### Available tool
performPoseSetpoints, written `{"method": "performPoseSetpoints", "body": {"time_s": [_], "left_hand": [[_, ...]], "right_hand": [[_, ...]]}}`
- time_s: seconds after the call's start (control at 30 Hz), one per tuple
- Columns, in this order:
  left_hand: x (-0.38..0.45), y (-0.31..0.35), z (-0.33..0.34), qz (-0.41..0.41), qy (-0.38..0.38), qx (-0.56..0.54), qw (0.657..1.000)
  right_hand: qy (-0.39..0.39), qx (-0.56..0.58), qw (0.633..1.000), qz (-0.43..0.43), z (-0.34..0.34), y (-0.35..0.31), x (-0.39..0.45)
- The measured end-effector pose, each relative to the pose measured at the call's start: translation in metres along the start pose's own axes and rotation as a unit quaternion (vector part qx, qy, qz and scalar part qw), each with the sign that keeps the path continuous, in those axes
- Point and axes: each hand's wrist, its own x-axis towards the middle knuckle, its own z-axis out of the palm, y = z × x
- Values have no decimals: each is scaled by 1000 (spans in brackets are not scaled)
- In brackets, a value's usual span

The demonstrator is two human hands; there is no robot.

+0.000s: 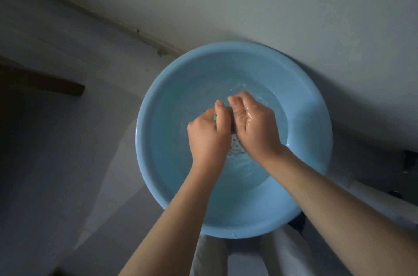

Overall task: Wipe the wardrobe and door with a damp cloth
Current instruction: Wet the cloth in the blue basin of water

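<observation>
Between your two hands, over the middle of the round light-blue plastic basin (158, 185), the small pale-green patterned cloth (234, 142) is bunched and squeezed: your left hand (208, 138) has its fingers curled round the upper end with the thumb laid along it, and your right hand (254, 124), wet and glistening, clamps the other side with fingers folded over. Only a sliver of cloth shows between the palms and a dotted tail below them, touching or just above the shallow water (248, 169); which, you cannot tell. Judgement: wringing stage, wiping not yet begun. Risks from here: an under-wrung cloth would likely drip on the pale floor (294, 4) and streak the wardrobe and door. Wet skin could let the cloth slip back into the water. A hard twist near the rim may tip or slosh the basin, which sits close to your pale trouser legs (244, 260). Dim light may hide spills.
</observation>
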Motion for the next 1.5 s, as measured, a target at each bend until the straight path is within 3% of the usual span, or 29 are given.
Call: {"method": "performPoseSetpoints", "body": {"time_s": [0.17, 0.23, 0.37, 0.43, 0.5, 0.57, 0.67, 0.77, 0.97, 1.1, 1.23, 1.5], "left_hand": [[5, 1, -2, -133, -74, -68, 986], [4, 0, -5, -101, -73, -33, 992], [-7, -12, -12, 116, -52, 1, 992], [-8, -21, -14, 220, -54, 29, 974], [-3, -28, -16, 288, -36, 57, 955], [1, -26, -17, 307, -4, 73, 949], [4, -19, -15, 291, 51, 82, 952], [6, -13, -13, 273, 85, 104, 952], [-5, 7, -13, 118, 18, 20, 993], [-7, 14, -13, -20, -23, -56, 998], [-4, 17, -16, -63, -75, -97, 990], [-2, 10, -11, -170, -169, -146, 960]], "right_hand": [[-36, -53, 990, -125, -6, 8, 8], [-59, -38, 992, -102, -9, 6, 6], [-126, 4, 983, 133, -11, 4, 11], [-195, 38, 947, 251, -15, 3, 18], [-252, 153, 886, 358, -18, -3, 20], [-268, 189, 864, 383, -17, -12, 17], [-203, 75, 930, 298, -12, -20, 11], [-106, 73, 957, 261, -9, -27, 5], [-19, 69, 990, 118, -4, -25, -1], [5, -7, 1000, -21, -7, -22, 5], [23, -78, 985, -153, -14, -20, 16], [-4, -85, 965, -249, -19, -11, 19]]}}
